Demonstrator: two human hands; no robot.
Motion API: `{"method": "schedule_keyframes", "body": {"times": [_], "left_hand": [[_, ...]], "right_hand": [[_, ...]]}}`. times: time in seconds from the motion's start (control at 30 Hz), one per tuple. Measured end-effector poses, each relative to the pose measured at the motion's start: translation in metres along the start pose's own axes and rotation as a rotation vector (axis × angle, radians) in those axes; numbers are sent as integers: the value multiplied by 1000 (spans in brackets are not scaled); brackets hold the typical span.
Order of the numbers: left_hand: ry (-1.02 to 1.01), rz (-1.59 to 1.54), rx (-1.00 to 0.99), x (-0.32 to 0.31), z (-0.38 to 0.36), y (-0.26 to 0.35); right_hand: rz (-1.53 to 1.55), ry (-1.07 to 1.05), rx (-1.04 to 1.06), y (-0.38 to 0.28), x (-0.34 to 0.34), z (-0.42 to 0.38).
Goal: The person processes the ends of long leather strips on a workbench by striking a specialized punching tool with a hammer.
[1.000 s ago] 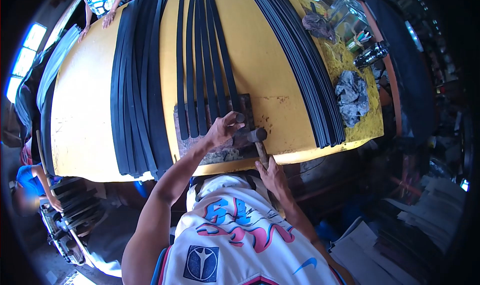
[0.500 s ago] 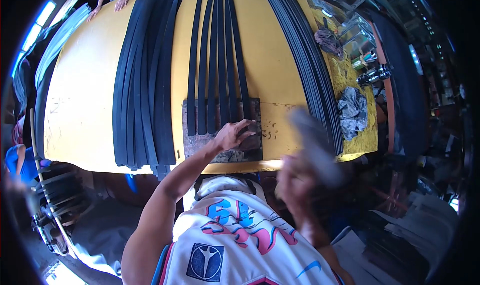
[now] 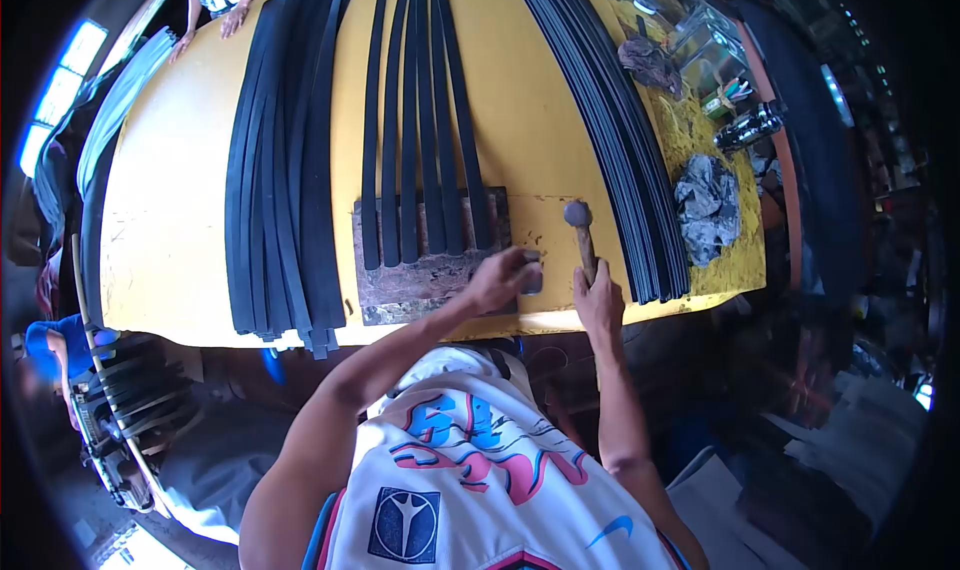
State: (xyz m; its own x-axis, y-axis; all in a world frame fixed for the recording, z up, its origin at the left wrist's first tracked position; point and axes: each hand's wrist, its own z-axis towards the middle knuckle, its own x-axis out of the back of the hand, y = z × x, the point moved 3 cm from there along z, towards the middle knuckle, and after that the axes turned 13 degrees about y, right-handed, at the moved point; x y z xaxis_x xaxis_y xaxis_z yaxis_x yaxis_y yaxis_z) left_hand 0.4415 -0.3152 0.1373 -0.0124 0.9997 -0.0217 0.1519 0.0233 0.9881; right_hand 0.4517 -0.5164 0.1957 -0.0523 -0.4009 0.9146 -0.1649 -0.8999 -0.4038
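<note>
Several dark strips [image 3: 410,150] lie spread on the yellow table, their rounded ends resting on a worn dark block [image 3: 410,292]. Just right of the block, my left hand [image 3: 500,280] is closed round a small metal piece [image 3: 532,273], partly hidden by the fingers. My right hand [image 3: 599,298] grips the wooden handle of a hammer [image 3: 577,214], whose round head points away from me over the table.
A thick bundle of dark strips [image 3: 285,170] lies left, another stack [image 3: 610,140] right. Crumpled cloth [image 3: 707,210], a dark flashlight-like object [image 3: 750,128] and a clear case [image 3: 708,40] sit at the right edge. Another person's hands [image 3: 233,20] rest at the far left edge.
My left hand has moved right, off the strip ends to beside the block. The hammer, blurred before, has moved left and shows clearly, held over the table in my right hand.
</note>
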Motion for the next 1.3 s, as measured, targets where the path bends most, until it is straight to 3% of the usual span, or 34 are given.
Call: {"method": "schedule_keyframes", "body": {"times": [0.03, 0.07, 0.17, 0.3, 0.37, 0.43, 0.47, 0.5, 0.6, 0.63, 0.67, 0.7, 0.83, 0.9, 0.97, 1.1, 1.17, 1.2, 1.3], "left_hand": [[-5, 84, 25, -16, 4, -7], [-57, 343, -112, -30, 12, -9], [-11, 543, -281, -70, 25, -41], [12, 636, -143, -88, 35, -45], [79, 677, -240, -87, 31, -36], [68, 690, -279, -79, 26, -26], [55, 699, -321, -73, 21, -17], [41, 704, -319, -62, 19, -10], [155, 543, -356, 7, 13, 25], [159, 568, -575, 44, 15, 25], [358, 675, -512, 80, 13, 34], [508, 672, -579, 117, 15, 37], [893, 1132, -467, 252, 24, -11], [827, 1026, -345, 273, 29, -28], [703, 893, -196, 281, 33, -33], [664, 970, -210, 270, 46, -30], [692, 980, -113, 266, 50, -28], [685, 990, -72, 263, 51, -27], [658, 928, 32, 271, 63, -33]], "right_hand": [[-71, 25, 38, 8, -5, 15], [-67, 21, 41, 19, -13, 24], [-108, 99, 52, 31, -26, 47], [-117, 150, 111, 41, -42, 57], [-101, 229, 203, 41, -47, 55], [-138, 211, 150, 30, -50, 55], [-45, 292, 266, 8, -48, 57], [49, 375, 375, -13, -50, 60], [344, 250, 449, -87, -81, 73], [375, 214, 459, -107, -95, 77], [312, 147, 468, -125, -103, 81], [248, 79, 479, -137, -110, 84], [75, 117, 442, -156, -132, 95], [51, -94, 374, -167, -130, 99], [20, -70, 366, -172, -130, 104], [199, 12, 209, -176, -135, 112], [331, -160, 42, -180, -138, 114], [342, -456, -61, -172, -162, 125], [349, -493, -184, -175, -183, 116]]}}
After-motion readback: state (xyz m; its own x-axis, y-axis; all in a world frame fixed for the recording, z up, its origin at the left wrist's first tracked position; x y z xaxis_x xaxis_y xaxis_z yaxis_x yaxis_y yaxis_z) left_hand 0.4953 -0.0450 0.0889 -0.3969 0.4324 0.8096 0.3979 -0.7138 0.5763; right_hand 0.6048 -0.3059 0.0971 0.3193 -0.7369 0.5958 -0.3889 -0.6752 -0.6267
